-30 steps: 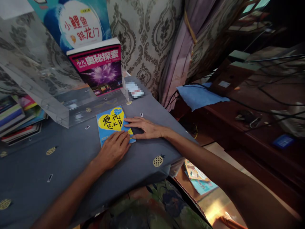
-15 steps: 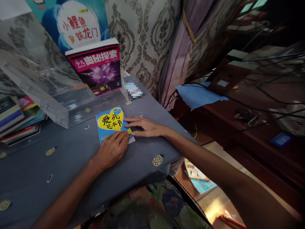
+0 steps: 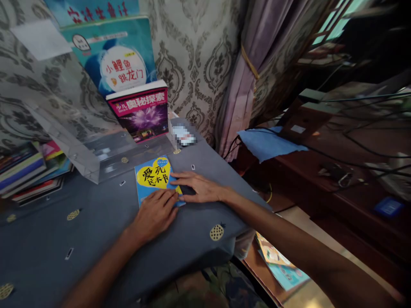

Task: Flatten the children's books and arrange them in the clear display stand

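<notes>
A small blue book (image 3: 154, 176) with a yellow heart on its cover lies closed on the grey tablecloth (image 3: 105, 222). My left hand (image 3: 158, 214) rests over its lower edge, fingers laid out together across the cover. From the right side, my right hand (image 3: 199, 188) reaches to the book with fingers stretched and spread, the tips at its right edge. The lower right corner of the book is partly covered by my fingers. Neither hand is wrapped around anything.
Behind the book, a clear acrylic stand (image 3: 91, 169) holds upright books, with a magenta book (image 3: 146, 115) in front. Stacked books (image 3: 35, 169) lie at the left. A blurred-out object (image 3: 184, 134) is beside the stand. Right of the table are a blue cloth (image 3: 269, 143) and cables.
The camera view has tilted up, so the table and book appear lower and more of the upright books shows. Both hands stay at the book with little visible movement.
</notes>
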A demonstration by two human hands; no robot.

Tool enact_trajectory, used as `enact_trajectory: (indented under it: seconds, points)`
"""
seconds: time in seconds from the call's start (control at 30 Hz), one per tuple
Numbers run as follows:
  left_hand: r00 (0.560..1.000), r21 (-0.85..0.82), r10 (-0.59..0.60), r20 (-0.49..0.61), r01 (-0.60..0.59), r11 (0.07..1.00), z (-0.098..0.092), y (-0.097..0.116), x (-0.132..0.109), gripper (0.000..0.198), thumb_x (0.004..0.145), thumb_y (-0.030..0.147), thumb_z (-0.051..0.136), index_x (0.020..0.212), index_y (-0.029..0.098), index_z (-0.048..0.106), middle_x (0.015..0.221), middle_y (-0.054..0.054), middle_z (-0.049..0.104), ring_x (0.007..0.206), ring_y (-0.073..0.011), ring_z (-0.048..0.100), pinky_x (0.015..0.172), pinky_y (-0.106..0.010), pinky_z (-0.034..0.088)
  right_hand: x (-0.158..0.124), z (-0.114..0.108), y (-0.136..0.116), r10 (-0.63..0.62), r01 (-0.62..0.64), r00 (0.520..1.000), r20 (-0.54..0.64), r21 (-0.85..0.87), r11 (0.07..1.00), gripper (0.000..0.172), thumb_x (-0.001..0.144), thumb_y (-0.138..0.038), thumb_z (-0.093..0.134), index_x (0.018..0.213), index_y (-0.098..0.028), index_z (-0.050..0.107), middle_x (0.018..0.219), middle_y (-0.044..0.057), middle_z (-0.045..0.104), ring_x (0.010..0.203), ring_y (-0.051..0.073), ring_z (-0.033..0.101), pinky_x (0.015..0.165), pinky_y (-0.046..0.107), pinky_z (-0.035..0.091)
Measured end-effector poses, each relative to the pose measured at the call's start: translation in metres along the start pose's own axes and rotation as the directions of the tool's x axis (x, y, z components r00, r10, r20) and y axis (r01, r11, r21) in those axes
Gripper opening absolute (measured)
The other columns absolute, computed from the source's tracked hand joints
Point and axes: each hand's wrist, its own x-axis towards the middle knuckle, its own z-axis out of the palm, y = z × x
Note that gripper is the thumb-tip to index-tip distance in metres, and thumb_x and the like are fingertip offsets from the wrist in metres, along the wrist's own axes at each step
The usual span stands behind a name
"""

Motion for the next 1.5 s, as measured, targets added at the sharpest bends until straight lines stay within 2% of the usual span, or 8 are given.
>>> enact_trajectory:
  seconds: [0.23, 0.47, 0.6, 0.77, 0.9, 1.0, 1.23, 1.5]
  points:
    - [0.965, -0.287, -0.240, 0.108, 0.261, 0.922, -0.019, -0.024, 0.001, 0.034, 0.101, 0.029, 0.042, 0.076, 0.020, 0.064, 0.075, -0.002, 0.068, 0.072, -0.0161, 0.064, 0.069, -0.029, 0.051, -0.006, 0.016, -0.056, -0.022, 0.026, 1.000, 0.017, -0.221, 0.975, 0.056, 0.088, -0.046, 0.067, 0.135, -0.016, 0.060, 0.147, 0.021, 0.049, 0.133, 0.034, 0.049, 0.110, 0.055, 0.040]
    - [0.882, 0.070, -0.457, 0.115, 0.451, 0.890, -0.011, -0.038, 0.015, 0.021, 0.094, 0.040, 0.057, 0.097, 0.020, 0.064, 0.100, -0.007, 0.067, 0.099, -0.0265, 0.061, 0.083, -0.038, 0.050, 0.006, 0.042, -0.102, -0.267, 0.289, 0.953, 0.144, -0.171, 0.942, 0.054, 0.087, -0.047, 0.067, 0.131, -0.015, 0.062, 0.132, 0.020, 0.060, 0.122, 0.030, 0.054, 0.104, 0.045, 0.045]
    - [0.833, 0.288, -0.507, 0.224, 0.440, 0.850, -0.013, -0.025, 0.021, 0.027, 0.095, 0.039, 0.057, 0.109, 0.016, 0.062, 0.110, -0.011, 0.064, 0.107, -0.0297, 0.056, 0.084, -0.039, 0.049, 0.019, 0.043, -0.087, -0.314, 0.308, 0.943, 0.107, 0.072, 0.949, 0.028, 0.092, -0.025, 0.060, 0.116, -0.014, 0.070, 0.117, 0.012, 0.072, 0.109, 0.021, 0.065, 0.099, 0.033, 0.047]
    - [0.793, 0.333, -0.539, 0.283, 0.446, 0.831, -0.015, -0.015, 0.020, 0.020, 0.097, 0.026, 0.052, 0.110, 0.015, 0.061, 0.116, -0.013, 0.063, 0.110, -0.0304, 0.056, 0.087, -0.040, 0.049, 0.041, 0.021, -0.051, -0.001, 0.067, 0.980, -0.199, 0.328, 0.942, 0.024, 0.091, -0.019, 0.052, 0.076, -0.015, 0.070, 0.073, 0.001, 0.071, 0.070, 0.015, 0.065, 0.071, 0.026, 0.050]
    - [0.795, 0.337, -0.538, 0.280, 0.443, 0.830, -0.012, -0.015, 0.021, 0.024, 0.099, 0.028, 0.049, 0.110, 0.012, 0.063, 0.114, -0.015, 0.065, 0.108, -0.0317, 0.058, 0.088, -0.043, 0.049, 0.058, 0.014, -0.022, 0.226, 0.038, 0.876, -0.426, 0.528, 0.848, 0.021, 0.093, -0.024, 0.050, 0.091, -0.016, 0.069, 0.086, 0.004, 0.074, 0.084, 0.018, 0.070, 0.080, 0.031, 0.054]
    - [0.807, 0.337, -0.518, 0.285, 0.421, 0.842, -0.010, -0.017, 0.021, 0.024, 0.100, 0.027, 0.047, 0.109, 0.012, 0.064, 0.113, -0.015, 0.066, 0.107, -0.0308, 0.060, 0.088, -0.041, 0.049, 0.061, 0.021, -0.008, 0.339, 0.019, 0.823, -0.455, 0.619, 0.785, 0.022, 0.095, -0.025, 0.050, 0.107, -0.017, 0.066, 0.093, 0.006, 0.075, 0.092, 0.019, 0.072, 0.087, 0.035, 0.055]
    - [0.811, 0.329, -0.486, 0.327, 0.384, 0.863, -0.014, -0.019, 0.023, 0.025, 0.101, 0.025, 0.043, 0.106, 0.013, 0.065, 0.109, -0.015, 0.070, 0.104, -0.0294, 0.063, 0.086, -0.039, 0.050, 0.049, 0.028, -0.005, 0.321, 0.003, 0.823, -0.469, 0.568, 0.823, 0.025, 0.096, -0.025, 0.051, 0.118, -0.022, 0.063, 0.105, 0.006, 0.076, 0.102, 0.019, 0.071, 0.094, 0.038, 0.054]
    - [0.769, 0.338, -0.521, 0.370, 0.411, 0.847, -0.023, -0.023, 0.028, 0.033, 0.103, 0.021, 0.036, 0.130, 0.011, 0.054, 0.104, -0.016, 0.073, 0.102, -0.0306, 0.069, 0.080, -0.039, 0.052, 0.048, 0.026, -0.005, 0.222, 0.066, 0.823, -0.523, 0.476, 0.877, 0.028, 0.098, -0.025, 0.045, 0.120, -0.020, 0.061, 0.111, 0.008, 0.074, 0.107, 0.020, 0.069, 0.096, 0.039, 0.052]
